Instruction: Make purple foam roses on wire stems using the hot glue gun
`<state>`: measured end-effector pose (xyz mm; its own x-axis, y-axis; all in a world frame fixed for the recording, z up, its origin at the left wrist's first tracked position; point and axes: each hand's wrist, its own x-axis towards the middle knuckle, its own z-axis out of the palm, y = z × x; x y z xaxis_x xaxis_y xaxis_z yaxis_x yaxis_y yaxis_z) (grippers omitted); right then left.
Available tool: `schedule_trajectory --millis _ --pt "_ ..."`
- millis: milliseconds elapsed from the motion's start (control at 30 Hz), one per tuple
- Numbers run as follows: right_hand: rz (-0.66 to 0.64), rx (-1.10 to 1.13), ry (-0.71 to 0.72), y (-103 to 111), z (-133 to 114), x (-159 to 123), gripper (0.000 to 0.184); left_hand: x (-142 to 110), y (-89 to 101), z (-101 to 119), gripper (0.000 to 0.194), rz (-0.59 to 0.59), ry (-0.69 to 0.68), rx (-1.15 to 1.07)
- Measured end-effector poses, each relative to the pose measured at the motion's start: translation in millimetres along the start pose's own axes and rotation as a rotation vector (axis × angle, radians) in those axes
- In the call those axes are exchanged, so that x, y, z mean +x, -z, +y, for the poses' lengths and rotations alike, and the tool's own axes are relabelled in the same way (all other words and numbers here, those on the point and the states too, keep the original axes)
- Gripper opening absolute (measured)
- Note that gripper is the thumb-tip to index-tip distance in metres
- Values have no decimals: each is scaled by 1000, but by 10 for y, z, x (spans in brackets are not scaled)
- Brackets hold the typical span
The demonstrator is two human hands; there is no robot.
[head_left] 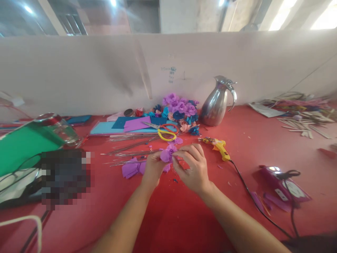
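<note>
In the middle of the head view, my left hand [154, 167] is closed on a purple paper flower [168, 153], holding it above the red table. My right hand [193, 165] pinches at the flower's right edge with thumb and index finger; the other fingers are curled. Purple paper petals [132, 168] lie just left of my left hand. Beyond the flower rest scissors [167, 133] with yellow and red handles. A yellow glue gun [219, 147] lies to the right of my right hand, its black cord running towards me.
Finished paper flowers [181, 107] are heaped at the back beside a steel jug [216, 102]. Thin wires [129, 151] and coloured paper sheets [137, 123] lie left of centre. A purple power strip [285, 186] is at right, a clear glass jar [61, 130] at left.
</note>
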<state>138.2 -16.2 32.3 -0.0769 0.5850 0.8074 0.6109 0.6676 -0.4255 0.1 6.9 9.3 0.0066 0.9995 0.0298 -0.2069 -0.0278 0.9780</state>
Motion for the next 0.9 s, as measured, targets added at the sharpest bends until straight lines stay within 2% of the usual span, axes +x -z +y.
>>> schedule_trajectory --millis 167,333,433,700,833,900 --pt "-28 -56 79 16 50 -28 17 -2 14 2 14 -12 2 -4" --pt "-45 -127 311 84 106 -45 21 -18 14 26 9 -54 9 -40" --pt "-40 -148 386 107 116 -40 24 -33 11 46 9 -64 10 -35" --pt "-24 -86 413 128 58 17 26 -25 27 50 11 -59 5 -57" --pt "25 -7 281 112 59 11 26 -10 54 43 13 -33 0 -38" --pt "36 -19 237 90 66 10 25 -5 68 41 15 -56 -15 -32"
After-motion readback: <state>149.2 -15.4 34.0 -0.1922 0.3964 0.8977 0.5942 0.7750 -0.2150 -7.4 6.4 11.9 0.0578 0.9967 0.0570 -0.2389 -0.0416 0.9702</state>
